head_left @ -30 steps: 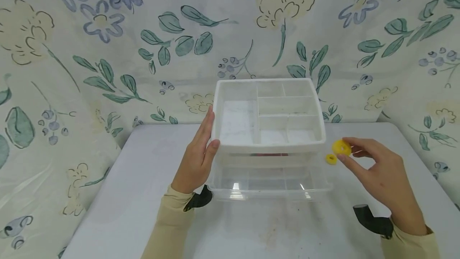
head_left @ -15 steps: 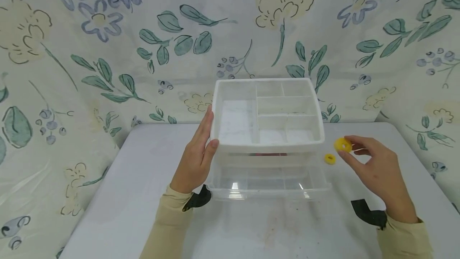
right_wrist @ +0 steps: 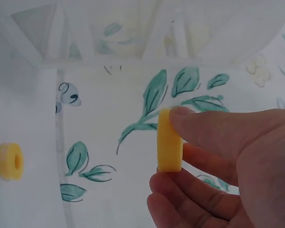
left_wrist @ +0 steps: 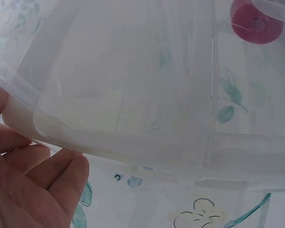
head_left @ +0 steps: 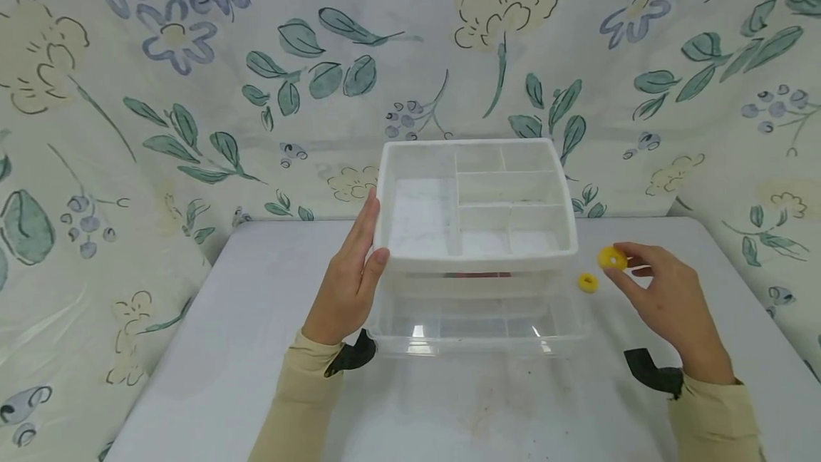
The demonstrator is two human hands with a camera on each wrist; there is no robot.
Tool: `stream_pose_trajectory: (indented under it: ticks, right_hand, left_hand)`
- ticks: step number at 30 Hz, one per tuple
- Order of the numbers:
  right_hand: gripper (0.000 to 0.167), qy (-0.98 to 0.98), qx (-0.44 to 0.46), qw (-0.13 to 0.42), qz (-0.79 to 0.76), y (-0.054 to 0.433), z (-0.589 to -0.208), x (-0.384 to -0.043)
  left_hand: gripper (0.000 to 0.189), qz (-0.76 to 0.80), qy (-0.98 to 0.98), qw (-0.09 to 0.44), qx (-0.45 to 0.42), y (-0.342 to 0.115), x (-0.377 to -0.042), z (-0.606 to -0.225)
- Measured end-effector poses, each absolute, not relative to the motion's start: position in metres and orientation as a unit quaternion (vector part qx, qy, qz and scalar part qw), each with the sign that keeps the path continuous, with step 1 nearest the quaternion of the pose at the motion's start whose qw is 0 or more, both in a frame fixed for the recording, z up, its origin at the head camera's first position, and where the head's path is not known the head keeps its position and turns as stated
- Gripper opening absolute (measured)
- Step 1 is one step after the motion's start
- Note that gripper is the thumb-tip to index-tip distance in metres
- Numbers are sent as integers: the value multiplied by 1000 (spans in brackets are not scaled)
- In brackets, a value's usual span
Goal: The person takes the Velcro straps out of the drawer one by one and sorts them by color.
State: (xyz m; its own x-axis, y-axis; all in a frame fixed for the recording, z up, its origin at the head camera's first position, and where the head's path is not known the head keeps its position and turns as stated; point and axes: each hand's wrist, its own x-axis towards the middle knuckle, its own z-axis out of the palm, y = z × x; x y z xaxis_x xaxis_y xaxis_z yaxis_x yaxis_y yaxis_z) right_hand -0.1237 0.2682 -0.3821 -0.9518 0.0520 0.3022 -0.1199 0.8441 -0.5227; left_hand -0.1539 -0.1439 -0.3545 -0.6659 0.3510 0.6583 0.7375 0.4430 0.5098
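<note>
My right hand [head_left: 673, 298] pinches a thick yellow ring [head_left: 612, 258] between thumb and fingers, just right of a white organizer box. In the right wrist view this ring [right_wrist: 169, 141] is upright, seen edge-on. A smaller yellow ring [head_left: 587, 282] lies on the table, near the box's right side. My left hand [head_left: 346, 276] rests along the left side of the organizer box [head_left: 481, 262], fingers extended and thumb at the front corner. Below the divided top, a clear drawer [head_left: 481, 348] sticks out toward me. A red round piece [left_wrist: 256, 23] shows through clear plastic.
The box stands on a white table [head_left: 276, 305] with small brown specks near the front. Behind and beside it hangs a floral sheet [head_left: 308, 162]. A black wrist mount [head_left: 654, 373] is on the right wrist, another [head_left: 353, 353] on the left.
My right wrist has shifted forward and left while the held ring has moved slightly away from the box. The left hand stays against the box.
</note>
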Motion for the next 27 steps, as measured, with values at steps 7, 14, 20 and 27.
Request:
stream_pose_trajectory:
  ticks: [7, 14, 20, 27]
  right_hand:
    - [46, -952, 6, 133, 276, 273, -390, -129]
    - [47, -955, -4, 113, 275, 278, -402, -135]
    - [47, -956, -10, 98, 278, 282, -411, -140]
    - [46, -958, -33, 56, 279, 287, -424, -145]
  left_hand:
    - [64, -410, -818, 230, -332, -144, -153, -353]
    - [65, -409, -820, 226, -330, -144, -154, -353]
    - [65, -407, -822, 225, -328, -145, -154, -354]
    - [65, -414, -820, 221, -327, -145, -154, -354]
